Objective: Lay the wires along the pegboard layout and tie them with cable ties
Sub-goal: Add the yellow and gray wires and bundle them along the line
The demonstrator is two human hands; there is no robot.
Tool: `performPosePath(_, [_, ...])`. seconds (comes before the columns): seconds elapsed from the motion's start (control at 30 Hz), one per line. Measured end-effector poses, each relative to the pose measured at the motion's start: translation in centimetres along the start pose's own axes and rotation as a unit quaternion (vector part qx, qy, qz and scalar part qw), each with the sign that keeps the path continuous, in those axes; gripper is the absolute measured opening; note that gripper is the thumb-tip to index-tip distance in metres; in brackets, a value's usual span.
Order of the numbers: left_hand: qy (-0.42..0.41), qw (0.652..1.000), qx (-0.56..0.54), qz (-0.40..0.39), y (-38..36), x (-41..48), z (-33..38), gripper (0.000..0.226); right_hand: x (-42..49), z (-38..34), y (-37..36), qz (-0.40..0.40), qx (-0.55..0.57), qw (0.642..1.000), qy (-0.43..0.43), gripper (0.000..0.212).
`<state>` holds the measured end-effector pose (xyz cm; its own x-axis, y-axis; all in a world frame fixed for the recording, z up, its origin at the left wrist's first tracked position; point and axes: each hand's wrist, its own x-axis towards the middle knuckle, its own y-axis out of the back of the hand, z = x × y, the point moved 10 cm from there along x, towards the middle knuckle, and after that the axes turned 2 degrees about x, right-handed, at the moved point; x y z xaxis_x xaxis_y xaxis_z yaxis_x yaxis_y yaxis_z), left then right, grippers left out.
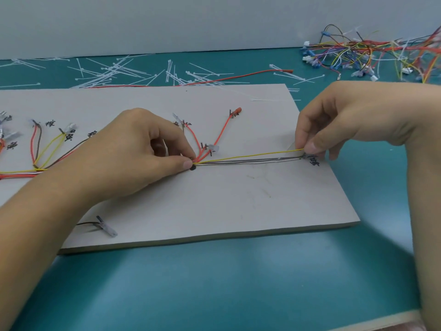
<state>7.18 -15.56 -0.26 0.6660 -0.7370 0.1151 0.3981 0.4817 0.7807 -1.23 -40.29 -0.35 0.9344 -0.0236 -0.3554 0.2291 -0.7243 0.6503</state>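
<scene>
A pale grey pegboard (214, 199) lies on the teal table, with red, yellow, brown and grey wires spread along its marked layout. My left hand (133, 151) pinches the wire bundle at a junction next to a black dot (192, 167), where red branches (222, 132) fan upward. From there a yellow wire (250, 156) and grey wires (250, 161) run right. My right hand (334, 125) pinches the end of the yellow wire near the board's right edge, by handwritten marks. White cable ties (114, 72) lie scattered behind the board.
A tangle of coloured wires with blue and white connectors (372, 53) sits at the back right. A loose red wire (238, 77) crosses the ties. A black wire with a clear terminal (105, 225) rests at a peg near the board's front. A grey wall stands behind.
</scene>
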Motion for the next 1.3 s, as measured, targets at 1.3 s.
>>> performPosePath(1.3, [-0.039, 0.998, 0.045, 0.026, 0.2, -0.4, 1.4, 0.016, 0.6, -0.5, -0.2, 0.061, -0.206, 0.97, -0.112, 0.025])
